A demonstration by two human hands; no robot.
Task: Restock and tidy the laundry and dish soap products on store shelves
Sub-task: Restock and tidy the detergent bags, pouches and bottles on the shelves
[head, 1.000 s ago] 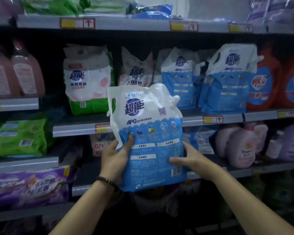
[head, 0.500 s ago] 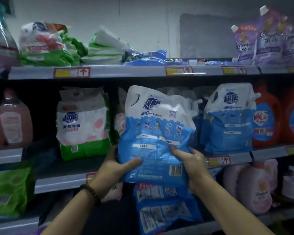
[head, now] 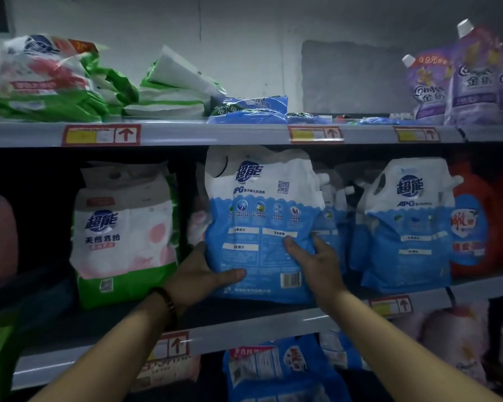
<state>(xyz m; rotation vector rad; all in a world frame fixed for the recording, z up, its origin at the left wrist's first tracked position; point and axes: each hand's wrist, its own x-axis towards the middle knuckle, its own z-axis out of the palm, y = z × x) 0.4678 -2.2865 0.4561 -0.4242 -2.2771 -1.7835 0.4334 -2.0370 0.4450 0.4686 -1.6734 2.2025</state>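
Head view: both hands' fingers clamp the blue pouch (head: 262, 227), hiding pouches behind it.

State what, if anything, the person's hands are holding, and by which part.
Both hands grip one blue and white detergent pouch by its lower half: the left hand at the bottom left corner, the right hand on the lower right side.

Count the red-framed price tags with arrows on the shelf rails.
5. Three sit on the top rail: left, middle, right. One is on the lower rail between the arms, another at its right. More may lie out of frame.
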